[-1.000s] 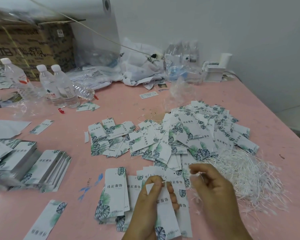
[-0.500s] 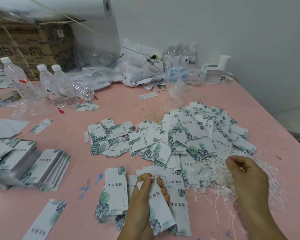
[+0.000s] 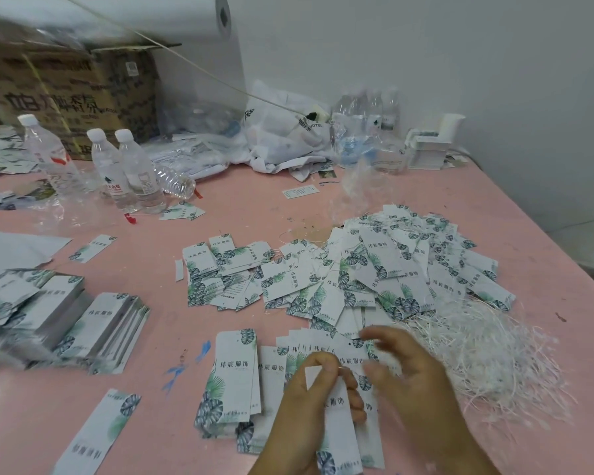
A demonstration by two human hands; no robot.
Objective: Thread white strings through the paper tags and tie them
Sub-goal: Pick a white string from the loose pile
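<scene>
My left hand (image 3: pixel 309 402) pinches a paper tag (image 3: pixel 336 426) near its top, over a fanned row of tags (image 3: pixel 323 354) on the pink tabletop (image 3: pixel 254 207). My right hand (image 3: pixel 405 368), blurred, sits just beside; grip cannot be told. White strings (image 3: pixel 477 351) are heaped to the right.

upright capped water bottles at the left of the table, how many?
3. One bottle stands farthest left before the cardboard box; two bottles stand together right of it. Wrapped bottles at the back aren't counted.
</scene>
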